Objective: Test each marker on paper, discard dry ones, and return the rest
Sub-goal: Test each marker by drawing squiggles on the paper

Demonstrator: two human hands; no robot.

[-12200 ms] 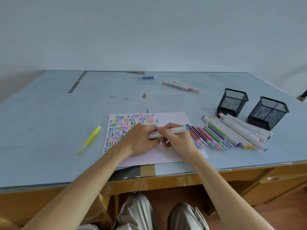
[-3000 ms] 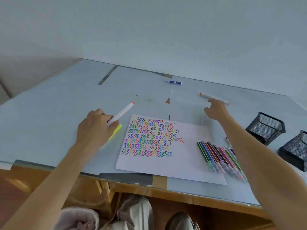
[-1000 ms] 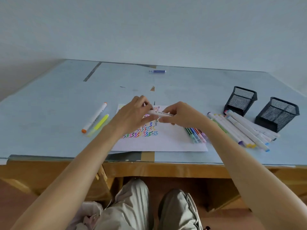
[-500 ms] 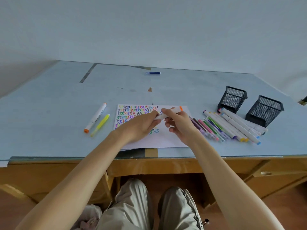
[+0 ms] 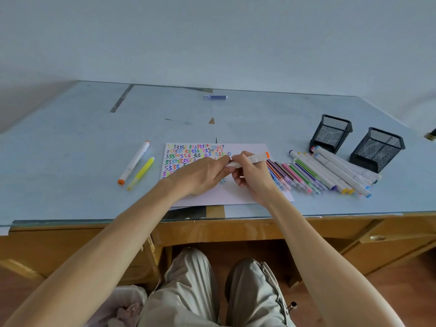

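A white marker with an orange end (image 5: pixel 256 158) lies across both hands above the white paper (image 5: pixel 236 194), which is covered with rows of coloured squiggles. My right hand (image 5: pixel 253 175) grips the marker's barrel, orange end pointing right. My left hand (image 5: pixel 203 174) pinches its left end; whether the cap is on or off is hidden by the fingers. A row of thin coloured markers (image 5: pixel 295 177) and several thick white markers (image 5: pixel 339 172) lie on the table right of the paper.
Two black mesh pen holders (image 5: pixel 331 133) (image 5: pixel 377 148) stand at the right. A white orange-capped marker (image 5: pixel 134 161) and a yellow highlighter (image 5: pixel 141 173) lie left of the paper. A blue pen (image 5: pixel 215 97) lies far back. The table's front edge (image 5: pixel 70 221) runs below the paper.
Both hands have stayed together on the orange-ended marker over the paper, shifting only slightly. Three seconds ago the left hand put another orange marker down at the left while the right fetched this one.
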